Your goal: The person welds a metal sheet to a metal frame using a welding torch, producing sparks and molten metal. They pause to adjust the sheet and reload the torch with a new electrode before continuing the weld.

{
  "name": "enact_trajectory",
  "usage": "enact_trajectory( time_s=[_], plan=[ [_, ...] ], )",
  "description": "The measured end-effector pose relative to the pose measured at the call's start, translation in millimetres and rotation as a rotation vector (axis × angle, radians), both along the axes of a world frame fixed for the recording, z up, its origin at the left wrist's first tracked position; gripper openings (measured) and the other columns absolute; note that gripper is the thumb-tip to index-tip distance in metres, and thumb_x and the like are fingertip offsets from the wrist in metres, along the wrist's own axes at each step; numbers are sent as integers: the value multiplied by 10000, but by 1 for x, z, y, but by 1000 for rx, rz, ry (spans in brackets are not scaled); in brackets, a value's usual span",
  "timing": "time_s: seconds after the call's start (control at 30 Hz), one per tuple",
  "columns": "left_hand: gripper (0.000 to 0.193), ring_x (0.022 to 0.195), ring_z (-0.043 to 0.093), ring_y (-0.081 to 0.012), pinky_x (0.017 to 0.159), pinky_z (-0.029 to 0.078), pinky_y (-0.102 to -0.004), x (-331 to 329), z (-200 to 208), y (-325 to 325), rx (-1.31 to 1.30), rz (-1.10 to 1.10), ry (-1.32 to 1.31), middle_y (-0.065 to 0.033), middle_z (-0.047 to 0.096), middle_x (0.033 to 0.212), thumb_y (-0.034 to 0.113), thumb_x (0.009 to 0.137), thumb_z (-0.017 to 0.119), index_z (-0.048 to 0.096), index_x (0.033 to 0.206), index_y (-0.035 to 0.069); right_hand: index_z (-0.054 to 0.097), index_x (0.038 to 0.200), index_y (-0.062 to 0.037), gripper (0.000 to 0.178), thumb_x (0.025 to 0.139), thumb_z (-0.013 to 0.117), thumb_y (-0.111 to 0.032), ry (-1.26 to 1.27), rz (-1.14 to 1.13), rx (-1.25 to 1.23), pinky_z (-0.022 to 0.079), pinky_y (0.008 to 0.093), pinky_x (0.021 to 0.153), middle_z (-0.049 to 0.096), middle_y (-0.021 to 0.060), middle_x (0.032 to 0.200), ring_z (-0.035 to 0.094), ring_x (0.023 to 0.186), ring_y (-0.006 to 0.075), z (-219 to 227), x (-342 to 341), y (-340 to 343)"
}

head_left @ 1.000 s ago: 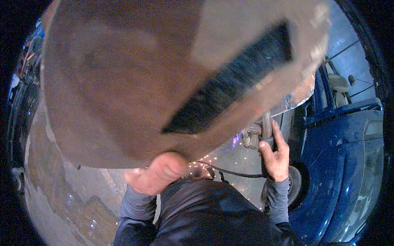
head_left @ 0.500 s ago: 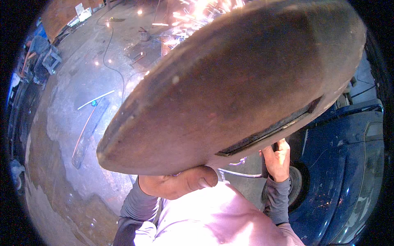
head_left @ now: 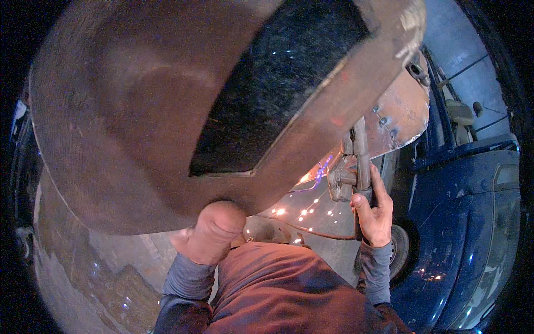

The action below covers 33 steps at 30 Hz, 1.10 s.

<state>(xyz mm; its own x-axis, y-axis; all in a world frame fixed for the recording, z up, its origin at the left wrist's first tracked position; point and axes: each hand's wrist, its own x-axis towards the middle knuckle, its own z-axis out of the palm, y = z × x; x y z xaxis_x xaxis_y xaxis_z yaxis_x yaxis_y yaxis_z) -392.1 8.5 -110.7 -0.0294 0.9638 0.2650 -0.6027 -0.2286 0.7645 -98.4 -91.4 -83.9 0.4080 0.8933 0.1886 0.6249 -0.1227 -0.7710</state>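
Note:
A large brown welding shield (head_left: 139, 122) with a dark rectangular window fills most of the view. My left hand (head_left: 211, 234) grips its lower edge and holds it up close before the camera. My right hand (head_left: 374, 214) is closed around the grey handle of a welding electrode holder (head_left: 360, 156), which points up toward a rusty curved metal panel (head_left: 400, 108). Orange sparks (head_left: 303, 209) scatter over the floor below the holder. The weld point itself is hidden behind the shield.
A blue vehicle (head_left: 473, 222) with a small wheel (head_left: 397, 250) stands at the right. A thin cable runs across the grey concrete floor (head_left: 328, 222) under the holder. Worn, patchy ground (head_left: 100, 278) shows at the lower left.
The shield has tilted and swung back over the view, its window now facing upward right. Sparks that showed at the top are now hidden. The right hand stays on the holder.

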Motion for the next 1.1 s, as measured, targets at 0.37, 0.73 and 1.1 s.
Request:
enact_trajectory(
  time_s=[0.37,0.73,1.1],
  plan=[
    [519,1017,631,-359,915,491,-529,4,10,6,40,122,49,-186,639,1135,321,893,696,552,1217,-58,382,1450,32,652,875,637,-137,-163,55,-15,485,262,652,638,72,1021,556,735,107,-8,7,1],
    [306,745,648,-230,644,497,-337,13,36,28,502,-310,273,-94,691,852,223,792,820,691,944,-9,493,1342,60,576,824,690,-97,-37,-5,-80,373,362,1060,579,229,1305,538,1235,308,0,3,3],
    [340,782,653,-235,686,516,-354,15,39,17,447,-162,271,-103,688,882,228,783,821,688,994,-3,534,1275,74,503,847,699,-132,131,11,-56,443,337,950,637,191,1158,592,1048,241,1,-3,4]
  ],
)
